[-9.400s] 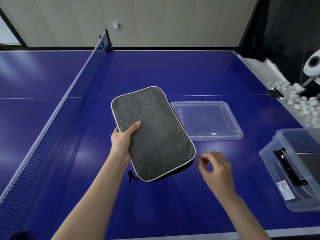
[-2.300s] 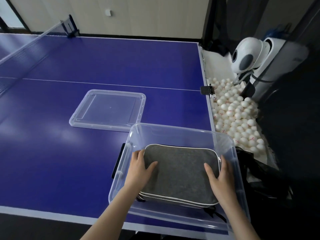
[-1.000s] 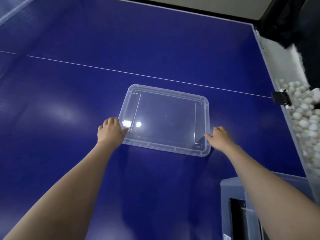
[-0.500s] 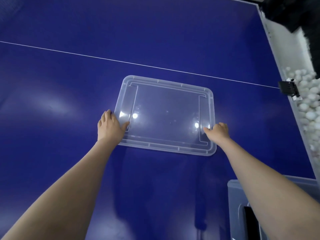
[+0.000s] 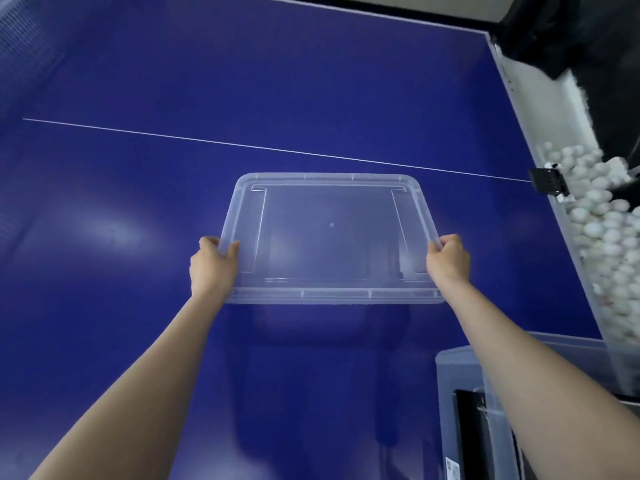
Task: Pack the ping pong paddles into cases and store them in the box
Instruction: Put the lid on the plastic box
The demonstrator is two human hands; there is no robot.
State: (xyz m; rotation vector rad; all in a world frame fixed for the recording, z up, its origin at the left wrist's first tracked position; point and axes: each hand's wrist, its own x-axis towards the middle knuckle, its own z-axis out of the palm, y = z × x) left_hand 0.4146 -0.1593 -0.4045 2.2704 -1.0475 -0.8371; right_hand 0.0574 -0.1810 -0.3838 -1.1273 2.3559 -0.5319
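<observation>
Head view: the clear rectangular plastic lid (image 5: 329, 237) is up off the blue table surface (image 5: 138, 168) now. Half a second ago it lay flat there with both hands at its near corners. The left hand (image 5: 211, 268) grips its left edge and the right hand (image 5: 448, 261) its right, fingers (image 5: 450, 241) curled round the rim. The clear plastic storage box (image 5: 457, 393) sits near right with something dark inside.

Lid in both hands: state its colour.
Clear, colourless plastic lid; the blue table shows through. Head view.
</observation>
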